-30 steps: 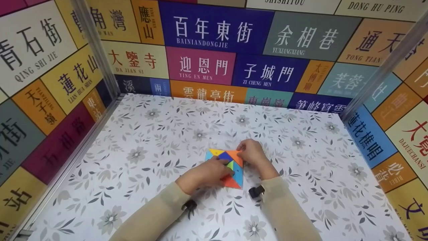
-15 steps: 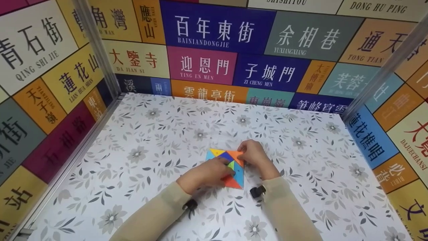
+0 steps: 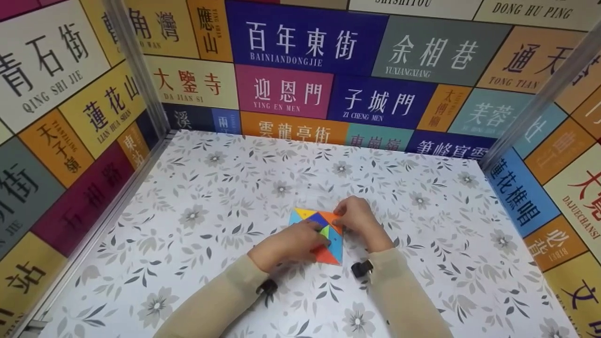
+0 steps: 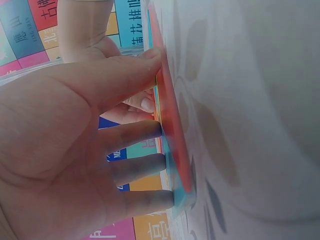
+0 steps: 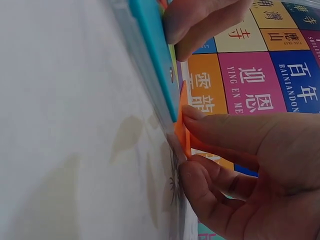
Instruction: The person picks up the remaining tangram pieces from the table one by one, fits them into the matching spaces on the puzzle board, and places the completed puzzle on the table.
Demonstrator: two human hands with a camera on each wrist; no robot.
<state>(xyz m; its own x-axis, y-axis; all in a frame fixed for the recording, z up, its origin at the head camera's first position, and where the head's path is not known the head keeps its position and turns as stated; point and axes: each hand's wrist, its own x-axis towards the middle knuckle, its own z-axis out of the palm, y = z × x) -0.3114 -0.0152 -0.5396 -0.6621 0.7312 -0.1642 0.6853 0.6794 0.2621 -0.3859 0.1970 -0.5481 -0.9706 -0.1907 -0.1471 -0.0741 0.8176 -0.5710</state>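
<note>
Colourful tangram pieces lie fitted together on the table, partly hidden under my left hand (image 3: 291, 241). Its thumb and straight fingers rest on them, touching the red triangle (image 4: 172, 125) and the light blue piece (image 4: 176, 180) in the left wrist view. At the far right corner my right hand (image 3: 359, 218) pinches an orange triangle (image 5: 183, 135) between thumb and fingers; that piece stands tilted beside a blue piece (image 5: 155, 60). A yellow triangle (image 3: 305, 213), a dark blue piece (image 3: 317, 218) and a green piece (image 3: 325, 230) also show.
A white floral cloth (image 3: 211, 263) covers the table. Panels with street names (image 3: 305, 37) stand at the back and both sides, joined by clear corner strips (image 3: 141, 70). Each wrist wears a small black camera (image 3: 361, 269).
Both hands stay in nearly the same spot. The orange triangle looks slightly more tilted in the right hand's fingers; the other pieces have not visibly moved.
</note>
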